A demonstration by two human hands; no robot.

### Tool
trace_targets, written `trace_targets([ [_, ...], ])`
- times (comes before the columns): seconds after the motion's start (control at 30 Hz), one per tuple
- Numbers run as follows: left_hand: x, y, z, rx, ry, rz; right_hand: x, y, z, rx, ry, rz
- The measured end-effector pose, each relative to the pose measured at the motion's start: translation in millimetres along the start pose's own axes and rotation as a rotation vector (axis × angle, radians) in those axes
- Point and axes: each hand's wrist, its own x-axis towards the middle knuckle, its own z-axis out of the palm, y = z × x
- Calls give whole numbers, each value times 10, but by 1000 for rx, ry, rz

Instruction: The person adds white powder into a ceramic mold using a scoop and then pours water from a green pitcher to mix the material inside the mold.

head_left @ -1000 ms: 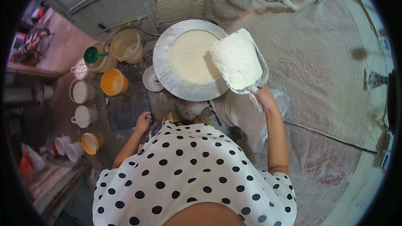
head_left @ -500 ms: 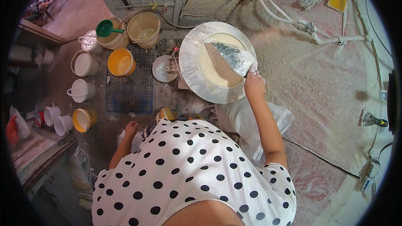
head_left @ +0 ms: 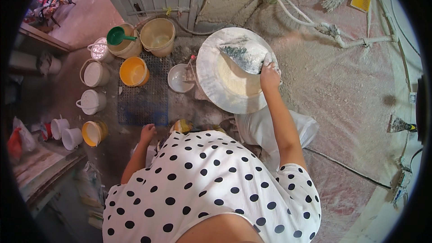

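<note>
- The metal scoop [head_left: 243, 53] is over the wide pale round basin [head_left: 208, 69], held at a tilt, its inner face mostly bare with dark patches; I cannot tell whether it touches the rim.
- The right hand [head_left: 270, 75] is closed around the scoop's handle end, fingers wrapped and dusted white, above the basin's right side.
- Below the scoop, creamy white material [head_left: 236, 80] lies in the middle of the basin.
- The left hand [head_left: 148, 133] hangs low beside the body, fingers bent inward; how tightly they close I cannot tell. It is nearest the lower end of a dark perforated mat [head_left: 143, 108].
- Just left of the basin is a small white bowl [head_left: 176, 81].
- An orange bucket [head_left: 134, 72] stands on the mat, with a beige bucket [head_left: 158, 38] behind it.
- A green dipper [head_left: 116, 36] lies across the top of another beige bucket [head_left: 122, 50] to its left.
- Right of the body, below the basin, is a whitish plastic bag [head_left: 300, 127].
- A scraper [head_left: 398, 124] lies at the far right.
</note>
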Motion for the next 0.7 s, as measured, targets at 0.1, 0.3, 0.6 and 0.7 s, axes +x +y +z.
trace_targets([
  [0.1,-94,-97,-67,23,39,-10,-10,-40,-106,45,-8,-1],
  [0.3,-278,-706,-203,74,30,-149,-17,-14,-11,33,9,-28],
  [0.6,-266,38,-183,263,-80,-45,0,391,-6,-2,-84,41],
  [0.7,-207,276,-171,334,-65,44,-51,755,-625,319,-102,183],
])
